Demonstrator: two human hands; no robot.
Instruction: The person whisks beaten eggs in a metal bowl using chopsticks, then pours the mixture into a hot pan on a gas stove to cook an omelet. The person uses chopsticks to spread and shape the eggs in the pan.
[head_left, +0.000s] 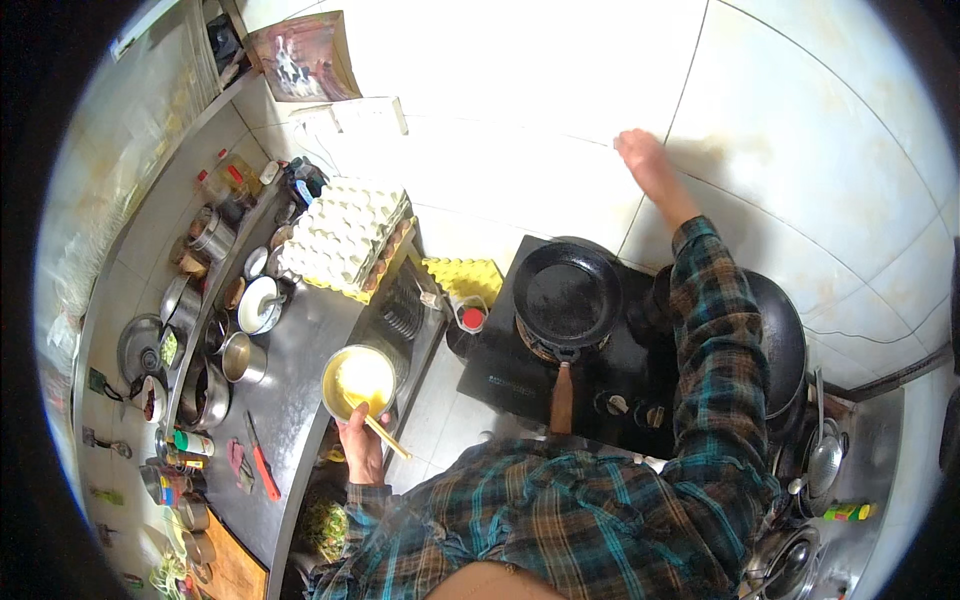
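My left hand (361, 442) grips a metal bowl (327, 390) of yellow liquid that looks like beaten egg, and its thumb lies over a pair of chopsticks (391, 438) resting in the bowl. At the bright tiled wall, beyond the stove, my right hand (642, 156) is raised with the fingers bent together; whether it touches the wall or holds anything small I cannot tell. A black frying pan (568, 292) with a wooden handle (562, 401) sits on the left burner of a black gas stove (495, 360), between my two arms.
Stacked egg trays (341, 232) stand on the steel counter (300, 375), near bowls and pots. An orange-handled knife (264, 472) lies there too. A red-capped jug (472, 319) stands left of the stove. A wok (776, 337) is partly behind my right sleeve; ladles (825, 461) hang at right.
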